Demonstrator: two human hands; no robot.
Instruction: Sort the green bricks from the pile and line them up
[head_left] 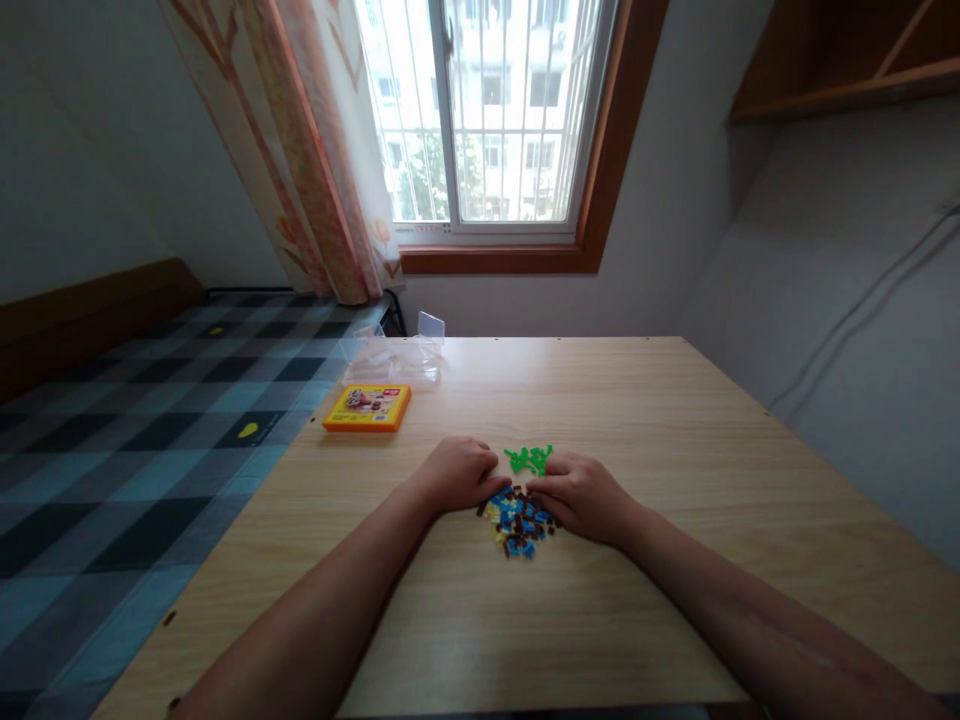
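Note:
Small blue, brown and pale yellow building blocks (517, 522) lie in a loose pile on the wooden tabletop. Just beyond them is a smaller group of bright green pieces (528, 459). My left hand (461, 473) rests at the left of both groups. Its fingers are curled and its thumb reaches the pile's upper edge; anything inside the curl is hidden. From the right comes my right hand (581, 492), fingers stretched toward the pieces. Its upper fingers touch the green group's right side, and its lower fingers cover part of the mixed pile.
A yellow-orange flat box (367, 408) lies at the table's left edge. Behind it stands clear plastic packaging (401, 358). A bed with a checked cover (187, 400) adjoins the table (637, 640) on the left. A wall and window are at the back.

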